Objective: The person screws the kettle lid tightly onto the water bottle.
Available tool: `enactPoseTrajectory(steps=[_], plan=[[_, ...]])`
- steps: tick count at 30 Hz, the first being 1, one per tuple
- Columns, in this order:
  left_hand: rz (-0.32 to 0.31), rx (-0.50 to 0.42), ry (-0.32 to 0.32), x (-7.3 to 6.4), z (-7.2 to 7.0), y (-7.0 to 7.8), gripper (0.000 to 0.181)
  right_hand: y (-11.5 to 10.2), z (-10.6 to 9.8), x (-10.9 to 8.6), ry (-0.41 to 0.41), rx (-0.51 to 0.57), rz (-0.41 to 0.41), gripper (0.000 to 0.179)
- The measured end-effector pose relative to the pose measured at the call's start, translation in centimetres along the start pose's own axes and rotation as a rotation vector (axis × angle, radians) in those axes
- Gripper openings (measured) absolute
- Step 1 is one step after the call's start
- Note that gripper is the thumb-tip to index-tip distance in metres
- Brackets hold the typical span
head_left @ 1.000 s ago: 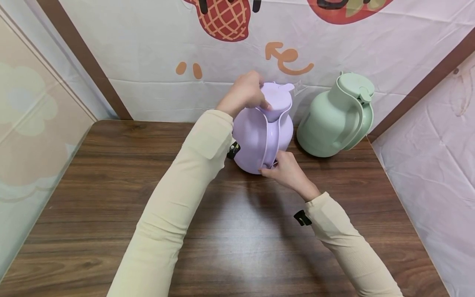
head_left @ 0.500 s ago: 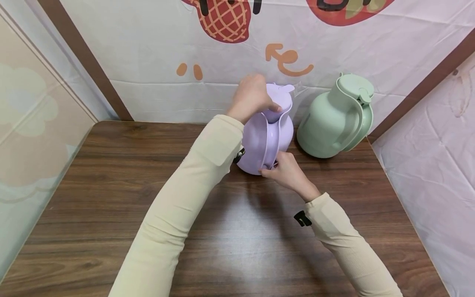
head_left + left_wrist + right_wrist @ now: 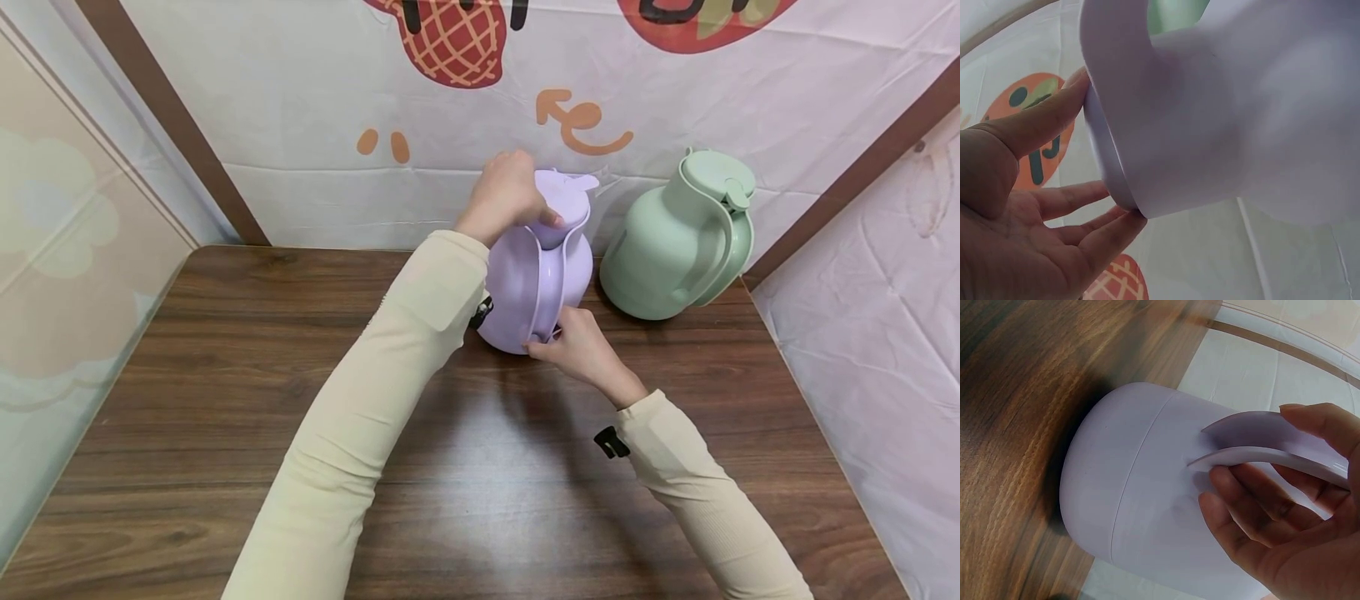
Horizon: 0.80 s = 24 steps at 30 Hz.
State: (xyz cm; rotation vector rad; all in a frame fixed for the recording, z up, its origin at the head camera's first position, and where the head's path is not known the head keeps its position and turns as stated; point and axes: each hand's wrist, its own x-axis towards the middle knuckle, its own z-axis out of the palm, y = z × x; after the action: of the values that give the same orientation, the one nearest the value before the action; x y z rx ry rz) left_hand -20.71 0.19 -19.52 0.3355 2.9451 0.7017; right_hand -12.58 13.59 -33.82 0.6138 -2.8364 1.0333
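A lavender thermos jug [image 3: 513, 287] stands at the back of the wooden table, its handle [image 3: 550, 279] facing the person. My left hand [image 3: 507, 196] grips the jug's round lid [image 3: 564, 196] from the left; in the left wrist view the thumb lies on one side of the lid [image 3: 1107, 153] and the fingertips on the other. Low on the handle, my right hand [image 3: 576, 343] holds on, with the thumb on the outside and fingers curled in behind it, as the right wrist view shows around the handle [image 3: 1260, 431].
A mint green thermos jug [image 3: 660, 242] stands close to the right of the lavender one, handle turned right. Behind both hangs a white printed cloth [image 3: 300, 108]. The brown wooden table [image 3: 247, 400] reaches toward the person, with cloth side walls left and right.
My left hand has shifted right on the lid, its thumb now farther across the front, then moved slightly back. The right hand keeps its hold on the handle, and the jug stays in place.
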Motion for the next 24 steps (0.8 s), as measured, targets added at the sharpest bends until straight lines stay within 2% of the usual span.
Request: enactPoseTrajectory(steps=[6, 17, 21, 24], plan=[[0.012, -0.051, -0.030, 0.15, -0.22, -0.31, 0.049, 0.02, 0.00, 0.00, -0.002, -0.004, 0.000, 0.015], [0.039, -0.071, -0.082, 0.11, -0.58, -0.38, 0.052, -0.03, -0.02, -0.07, -0.008, -0.001, 0.008, 0.014], [0.034, -0.099, -0.062, -0.04, -0.42, -0.37, 0.052, -0.09, -0.03, -0.09, -0.004, -0.002, 0.001, 0.014], [0.021, -0.091, -0.014, -0.24, -0.15, -0.21, 0.045, -0.13, -0.02, -0.08, -0.002, 0.000, -0.002, 0.014]])
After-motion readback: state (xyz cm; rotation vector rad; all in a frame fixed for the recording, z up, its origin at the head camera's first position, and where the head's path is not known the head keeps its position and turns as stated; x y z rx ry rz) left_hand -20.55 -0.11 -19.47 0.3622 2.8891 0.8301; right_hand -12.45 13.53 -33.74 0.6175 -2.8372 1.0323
